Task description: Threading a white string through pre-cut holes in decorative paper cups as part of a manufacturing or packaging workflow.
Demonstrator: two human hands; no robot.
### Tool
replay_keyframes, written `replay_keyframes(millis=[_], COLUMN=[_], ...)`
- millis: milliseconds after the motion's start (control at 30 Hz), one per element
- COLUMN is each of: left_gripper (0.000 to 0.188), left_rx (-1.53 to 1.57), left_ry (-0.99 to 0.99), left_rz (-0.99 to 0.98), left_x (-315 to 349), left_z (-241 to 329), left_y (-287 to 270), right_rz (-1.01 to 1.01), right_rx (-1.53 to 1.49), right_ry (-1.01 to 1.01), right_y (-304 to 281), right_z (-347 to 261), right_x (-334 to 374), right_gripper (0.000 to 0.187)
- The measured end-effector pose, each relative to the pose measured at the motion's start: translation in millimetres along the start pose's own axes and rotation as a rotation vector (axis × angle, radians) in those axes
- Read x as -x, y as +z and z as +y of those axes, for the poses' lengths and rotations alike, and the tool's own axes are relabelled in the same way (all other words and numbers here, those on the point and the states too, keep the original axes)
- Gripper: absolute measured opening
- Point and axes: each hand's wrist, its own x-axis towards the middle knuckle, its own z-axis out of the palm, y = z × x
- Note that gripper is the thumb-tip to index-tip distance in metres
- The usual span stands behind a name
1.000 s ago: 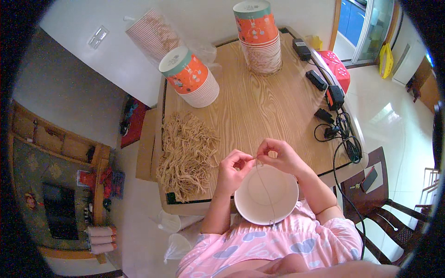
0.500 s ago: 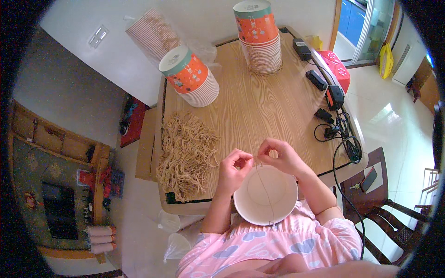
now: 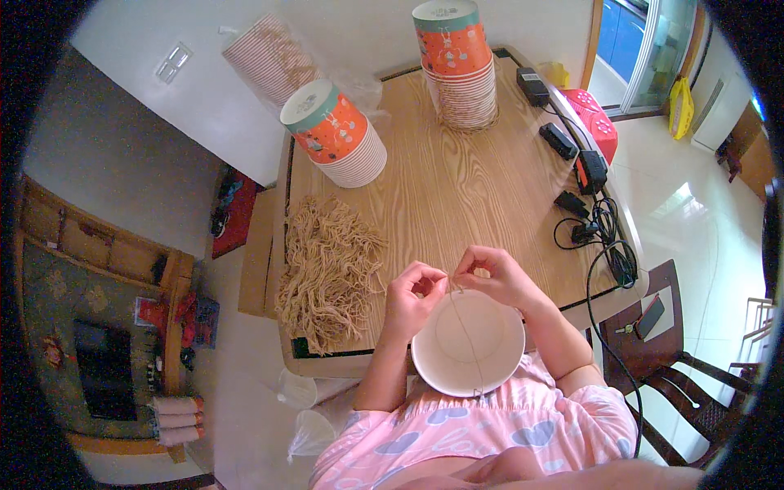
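Observation:
A white paper bucket rests against my lap at the table's near edge, its open mouth facing up. A thin tan cord runs across that mouth from the near rim to the far rim. At the far rim my left hand pinches the cord between thumb and forefinger. My right hand pinches it too, close beside the left one. The fingertips cover the exact spot where cord meets rim. To the left of my hands lies a heap of loose tan cords.
Two stacks of nested paper buckets, one leaning stack and one taller stack, stand on the wooden table. Behind them is a bagged stack. Black adapters and a coiled cable line the right edge. A dark chair stands right.
Almost nothing differs. My right hand has shifted very slightly down toward the rim, and both hands keep their pinch on the cord.

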Motion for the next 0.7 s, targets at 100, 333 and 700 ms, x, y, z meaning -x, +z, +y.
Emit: replay_keyframes(millis=[100,333,700], left_gripper=[0.008,0.008,0.008], left_rx=[-0.037,0.06,0.214], left_ry=[0.004,-0.089,-0.098], left_rz=[-0.016,-0.108,-0.043], left_x=[0,1,-1], left_z=[11,-3,6], left_y=[2,-2,-3], right_rz=[0.006,-0.01,-0.033], right_rx=[-0.066,-0.309,-0.466], right_ry=[0.011,0.146,0.238], right_y=[-2,0,-2], right_z=[4,2,3], right_x=[1,0,0], right_gripper=[0.009,0.011,0.009])
